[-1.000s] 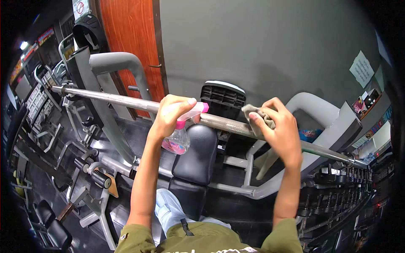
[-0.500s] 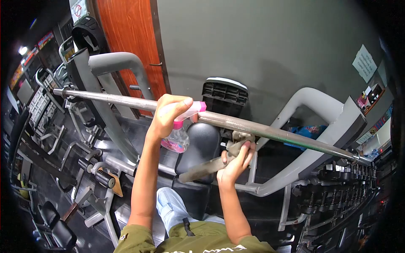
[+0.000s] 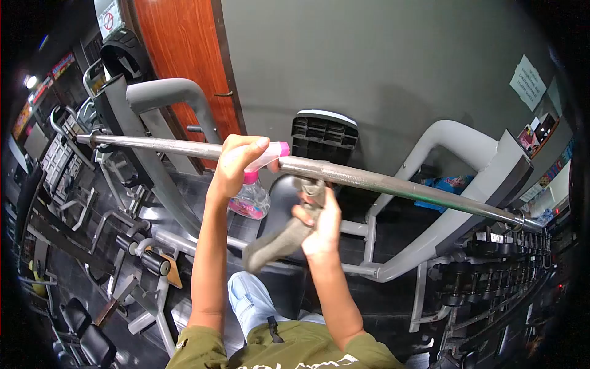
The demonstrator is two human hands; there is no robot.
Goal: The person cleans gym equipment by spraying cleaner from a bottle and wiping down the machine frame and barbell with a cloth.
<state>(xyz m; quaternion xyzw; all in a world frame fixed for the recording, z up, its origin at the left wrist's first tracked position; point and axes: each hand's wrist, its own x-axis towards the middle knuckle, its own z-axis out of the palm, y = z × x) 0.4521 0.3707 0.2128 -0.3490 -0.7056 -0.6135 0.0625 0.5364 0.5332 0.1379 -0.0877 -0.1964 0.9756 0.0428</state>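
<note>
A long metal bar (image 3: 381, 182) runs across the view, sloping down to the right. My left hand (image 3: 233, 166) is closed around the bar and the neck of a clear spray bottle (image 3: 251, 202) with a pink-and-white head; the bottle hangs below the bar. Just right of it, my right hand (image 3: 322, 224) grips a grey-green cloth (image 3: 276, 245) against the underside of the bar. One end of the cloth dangles down to the left, in front of the black padded bench.
Grey machine uprights (image 3: 485, 178) stand at both sides. Behind the bar are a grey wall, a wooden door (image 3: 184, 61) and a black plastic piece (image 3: 324, 130). A dumbbell rack (image 3: 491, 270) is at right, other machines at left.
My right hand has moved left and down from above the bar to its underside, near my left hand, with the cloth's end now hanging. My left hand keeps its hold on the bottle.
</note>
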